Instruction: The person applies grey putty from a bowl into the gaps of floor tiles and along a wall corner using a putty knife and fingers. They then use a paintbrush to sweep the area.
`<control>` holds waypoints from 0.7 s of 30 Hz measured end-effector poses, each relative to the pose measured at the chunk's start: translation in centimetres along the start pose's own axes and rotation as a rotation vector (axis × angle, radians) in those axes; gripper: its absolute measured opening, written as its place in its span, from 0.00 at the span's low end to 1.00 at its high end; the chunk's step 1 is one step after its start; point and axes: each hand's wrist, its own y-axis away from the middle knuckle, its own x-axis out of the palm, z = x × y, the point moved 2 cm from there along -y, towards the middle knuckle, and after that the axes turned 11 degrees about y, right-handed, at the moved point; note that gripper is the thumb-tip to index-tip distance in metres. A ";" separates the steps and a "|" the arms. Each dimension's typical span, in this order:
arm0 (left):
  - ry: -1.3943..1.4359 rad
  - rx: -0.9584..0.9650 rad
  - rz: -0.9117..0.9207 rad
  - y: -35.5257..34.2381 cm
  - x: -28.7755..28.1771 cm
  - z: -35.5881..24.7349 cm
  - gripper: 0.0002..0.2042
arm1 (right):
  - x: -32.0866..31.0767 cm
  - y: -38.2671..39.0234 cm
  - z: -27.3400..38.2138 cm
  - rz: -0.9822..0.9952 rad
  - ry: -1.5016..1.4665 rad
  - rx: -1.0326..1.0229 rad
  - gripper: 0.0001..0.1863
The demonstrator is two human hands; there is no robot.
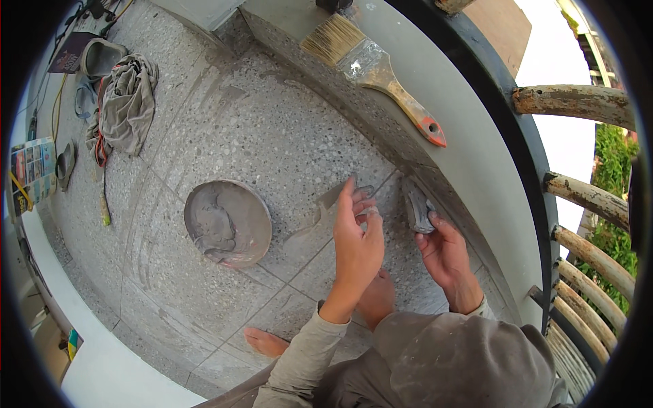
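My left hand [357, 245] is raised over the terrazzo floor, index finger extended and the others loosely curved, touching or just above a grey scraper-like tool [328, 200] that is partly hidden behind the fingers. My right hand [445, 258] pinches the lower end of a long grey, putty-smeared object [416, 204] beside the ledge. Left of both hands, a round shallow pan [252, 241] holds grey paste. A wide paintbrush [377, 78] with a red-tipped handle lies on the pale ledge [476, 170].
Rusty railing bars [585, 194] line the right side. At upper left lie a crumpled cloth [132, 102], sandals [102, 61], cables and a printed carton [34, 170]. My bare feet [265, 340] are below. A white curved edge [102, 367] bounds the lower left.
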 end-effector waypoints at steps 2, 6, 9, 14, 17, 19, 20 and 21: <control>-0.013 -0.005 0.037 0.4 0.0 0.8 0.32 | 0.0 -0.8 -0.2 -0.003 -0.050 0.038 0.10; -0.029 0.011 0.113 0.9 1.5 1.1 0.33 | 1.4 -1.8 -0.2 0.047 -0.158 0.120 0.09; 0.067 0.013 0.111 0.8 3.2 1.4 0.34 | 2.3 -1.9 0.2 0.030 -0.246 0.136 0.09; 0.159 0.080 0.091 0.1 4.8 1.6 0.35 | 2.7 -1.5 0.3 0.015 -0.376 0.141 0.10; 0.215 0.134 0.035 -0.4 5.8 1.8 0.34 | 2.7 -1.8 0.8 0.125 -0.435 0.119 0.12; 0.221 0.147 0.030 -0.6 6.1 1.8 0.34 | 3.3 -1.6 1.5 0.063 -0.474 0.104 0.13; 0.223 0.144 0.031 -0.7 6.2 1.9 0.34 | 3.3 -1.6 1.4 0.059 -0.472 0.102 0.13; 0.220 0.147 0.040 -0.8 6.2 1.9 0.34 | 3.2 -1.6 1.4 0.058 -0.483 0.120 0.13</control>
